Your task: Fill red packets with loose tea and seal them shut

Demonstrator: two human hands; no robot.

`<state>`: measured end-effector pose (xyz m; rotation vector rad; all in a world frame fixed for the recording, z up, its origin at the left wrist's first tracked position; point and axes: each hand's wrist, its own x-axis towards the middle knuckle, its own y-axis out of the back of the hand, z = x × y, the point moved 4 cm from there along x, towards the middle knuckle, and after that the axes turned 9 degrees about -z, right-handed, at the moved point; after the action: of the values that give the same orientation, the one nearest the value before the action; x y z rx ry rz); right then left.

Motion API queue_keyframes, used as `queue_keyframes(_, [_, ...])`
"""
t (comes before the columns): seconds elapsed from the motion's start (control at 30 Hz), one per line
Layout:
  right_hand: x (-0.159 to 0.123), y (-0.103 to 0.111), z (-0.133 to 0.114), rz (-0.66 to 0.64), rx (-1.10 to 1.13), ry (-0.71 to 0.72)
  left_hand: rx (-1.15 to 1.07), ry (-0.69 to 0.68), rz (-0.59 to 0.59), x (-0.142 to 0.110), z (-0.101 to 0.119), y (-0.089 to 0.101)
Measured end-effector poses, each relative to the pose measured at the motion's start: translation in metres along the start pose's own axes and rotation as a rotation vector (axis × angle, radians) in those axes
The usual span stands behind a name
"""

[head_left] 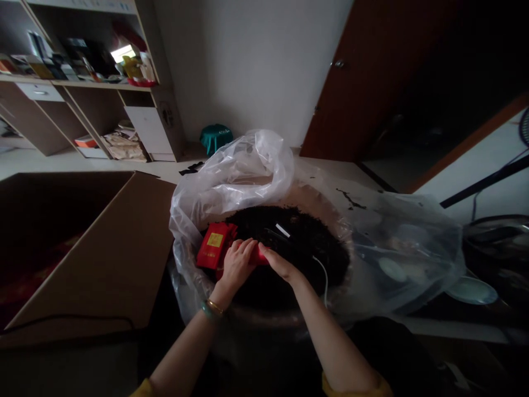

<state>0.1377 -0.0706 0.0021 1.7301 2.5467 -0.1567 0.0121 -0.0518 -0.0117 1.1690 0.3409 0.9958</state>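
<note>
Both of my hands meet over a round container lined with a clear plastic bag (231, 193), which holds dark, loose, leaf-like material (326, 245). My left hand (238, 263), with bracelets at the wrist, is closed over the left side of a small red packet (260, 256). On that packet's right end, my right hand (281, 266) presses with its fingers together. Much of the packet is hidden beneath the fingers. Just left of my hands lie red packets (211, 253), one with a yellow label, on the dark material. A thin white strip (283, 230) rests behind my hands.
An open cardboard box (103, 248) with red items inside stands at the left. A white cord (325, 275) hangs over the container's right side. Clear plastic sheeting (397, 253) spreads to the right, near a pale dish (473, 290). Shelves (95, 85) and a brown door (351, 82) are behind.
</note>
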Motion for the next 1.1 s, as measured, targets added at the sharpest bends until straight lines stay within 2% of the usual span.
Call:
queue_keyframes(0.13, [0.0,0.012,0.0,-0.004,0.019,-0.006,-0.081,0.067,0.044,0.0,-0.003,0.002])
queue_keyframes(0.17, [0.0,0.018,0.001,0.042,0.048,0.008,-0.106,0.108,0.069,0.0,-0.005,0.004])
queue_keyframes(0.23, [0.001,0.033,0.003,0.235,0.069,0.067,-0.163,0.196,0.141,0.0,-0.01,0.009])
queue_keyframes(0.3, [0.002,0.043,0.006,0.413,-0.08,0.139,-0.219,0.272,0.224,-0.001,-0.016,0.013])
queue_keyframes(0.33, [0.004,0.043,0.008,0.442,-0.226,0.172,-0.245,0.302,0.266,-0.001,-0.02,0.014])
queue_keyframes(0.37, [0.008,0.04,0.01,0.417,-0.399,0.196,-0.27,0.326,0.303,-0.001,-0.023,0.015])
queue_keyframes(0.43, [0.021,0.027,0.017,0.266,-0.754,0.196,-0.313,0.356,0.365,-0.002,-0.029,0.016])
queue_keyframes(0.5, [0.036,0.014,0.027,0.115,-1.048,0.126,-0.35,0.375,0.413,-0.003,-0.033,0.017])
queue_keyframes(0.6, [0.059,0.003,0.033,-0.012,-1.315,0.011,-0.396,0.404,0.455,-0.005,-0.036,0.018])
queue_keyframes(0.67, [0.07,-0.003,0.031,-0.043,-1.392,0.019,-0.421,0.418,0.465,-0.005,-0.037,0.018])
queue_keyframes(0.77, [0.072,-0.009,0.025,-0.028,-1.456,0.088,-0.436,0.423,0.476,-0.005,-0.038,0.018])
queue_keyframes(0.87, [0.064,-0.005,0.021,0.045,-1.521,0.124,-0.442,0.418,0.48,-0.006,-0.039,0.016])
queue_keyframes(0.97, [0.055,0.009,0.018,0.14,-1.579,0.131,-0.459,0.412,0.476,-0.006,-0.038,0.016])
queue_keyframes(1.1, [0.045,0.04,0.012,0.254,-1.61,0.117,-0.448,0.421,0.452,-0.006,-0.037,0.016])
